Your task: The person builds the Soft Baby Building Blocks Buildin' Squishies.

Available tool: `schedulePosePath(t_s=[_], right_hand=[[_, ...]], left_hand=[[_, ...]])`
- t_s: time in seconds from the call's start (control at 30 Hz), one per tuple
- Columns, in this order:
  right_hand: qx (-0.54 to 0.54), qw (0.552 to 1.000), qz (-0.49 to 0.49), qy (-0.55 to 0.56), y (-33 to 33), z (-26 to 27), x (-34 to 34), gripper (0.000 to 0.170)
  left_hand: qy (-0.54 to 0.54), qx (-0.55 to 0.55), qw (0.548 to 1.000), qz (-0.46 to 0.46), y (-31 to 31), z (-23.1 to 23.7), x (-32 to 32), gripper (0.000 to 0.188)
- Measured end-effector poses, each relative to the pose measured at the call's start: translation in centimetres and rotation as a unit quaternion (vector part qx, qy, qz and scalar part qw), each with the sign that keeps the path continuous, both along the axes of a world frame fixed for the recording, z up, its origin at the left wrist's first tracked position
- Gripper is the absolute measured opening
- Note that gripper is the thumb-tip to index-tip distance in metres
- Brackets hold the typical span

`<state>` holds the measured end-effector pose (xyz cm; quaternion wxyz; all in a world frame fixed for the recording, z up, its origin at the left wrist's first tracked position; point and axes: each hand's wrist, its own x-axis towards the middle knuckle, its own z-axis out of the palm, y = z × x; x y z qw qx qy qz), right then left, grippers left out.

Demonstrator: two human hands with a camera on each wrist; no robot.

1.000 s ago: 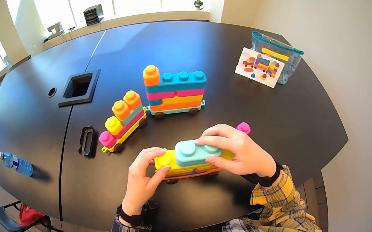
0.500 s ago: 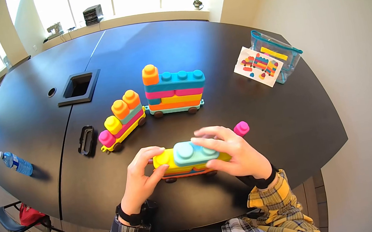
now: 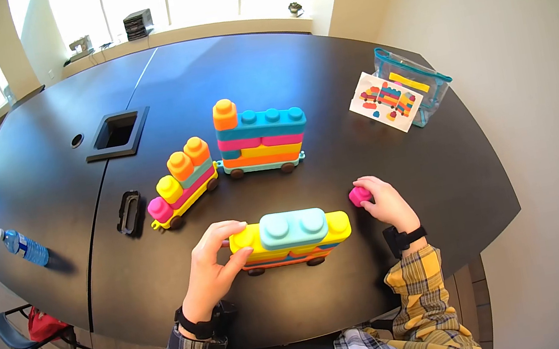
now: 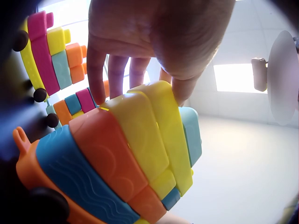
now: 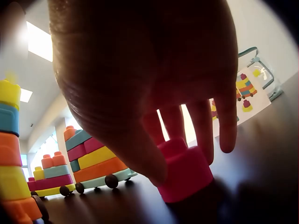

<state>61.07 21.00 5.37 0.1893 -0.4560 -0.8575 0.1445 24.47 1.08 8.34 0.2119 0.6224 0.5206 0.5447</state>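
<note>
A wheeled stack of blocks (image 3: 285, 253) stands near the front of the dark table, a light teal two-stud block (image 3: 293, 227) on top between yellow studs. The left hand (image 3: 208, 271) grips its left end by the top yellow layer, thumb on the near side. In the left wrist view, the stack's orange, blue and yellow layers (image 4: 140, 126) show below that hand (image 4: 154, 42). To the right, the right hand (image 3: 390, 206) pinches a small pink block (image 3: 360, 196) on the table. The right wrist view shows the thumb and fingers around the pink block (image 5: 184, 175).
Two coupled block wagons, a low stepped one (image 3: 185, 183) and a taller one (image 3: 263, 140), stand behind. A picture card (image 3: 386, 102) leans on a clear pouch (image 3: 431, 86) at the back right. At left are a black holder (image 3: 129, 213), a bottle (image 3: 24, 247) and a table opening (image 3: 119, 133).
The right hand has left the teal block and moved right, taking hold of the pink block. The left hand keeps its grip on the stack's left end.
</note>
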Motion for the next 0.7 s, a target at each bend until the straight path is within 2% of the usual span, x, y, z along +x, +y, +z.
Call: schedulePosePath(t_s=[0.1, 0.17, 0.2, 0.27, 0.33, 0.4, 0.43, 0.47, 0.53, 0.7], right_hand=[[0.005, 0.999, 0.033, 0.025, 0.1, -0.3, -0.1, 0.051], [0.018, 0.998, 0.006, 0.055, 0.1, -0.1, -0.4, 0.049], [0.018, 0.998, 0.007, 0.055, -0.7, 1.7, -1.6, 0.049], [-0.052, 0.985, -0.044, 0.159, -2.9, 5.5, -3.7, 0.047], [-0.062, 0.98, -0.033, 0.185, -3.9, 7.0, -4.2, 0.048], [-0.043, 0.945, 0.106, 0.306, -4.8, 8.1, -4.5, 0.047], [-0.059, 0.928, 0.123, 0.347, -5.6, 9.0, -5.1, 0.047], [-0.059, 0.928, 0.123, 0.347, -5.9, 9.4, -5.3, 0.047], [-0.011, 0.926, 0.198, 0.321, -6.4, 10.0, -5.7, 0.046], [0.013, 0.951, 0.194, 0.24, -7.4, 9.8, -7.0, 0.046]], left_hand=[[-0.002, 0.0, 1.0, 0.001, -0.1, 0.1, 0.0, 0.038], [-0.005, 0.001, 1.0, 0.0, -0.1, 0.0, -0.1, 0.039], [-0.002, 0.001, 1.0, -0.001, -0.1, -0.1, -0.1, 0.039], [-0.001, 0.0, 1.0, -0.001, 0.0, -0.2, -0.1, 0.039], [0.007, 0.003, 1.0, 0.001, -0.1, 0.0, -0.1, 0.039], [0.008, 0.005, 1.0, 0.001, -0.1, -0.1, -0.1, 0.039], [0.009, 0.008, 1.0, 0.002, 0.0, -0.1, -0.1, 0.039], [0.009, 0.008, 1.0, 0.002, 0.0, -0.1, -0.1, 0.039], [0.002, 0.004, 1.0, 0.001, 0.0, -0.1, -0.1, 0.039], [0.001, 0.009, 1.0, 0.001, 0.0, -0.3, -0.2, 0.039]])
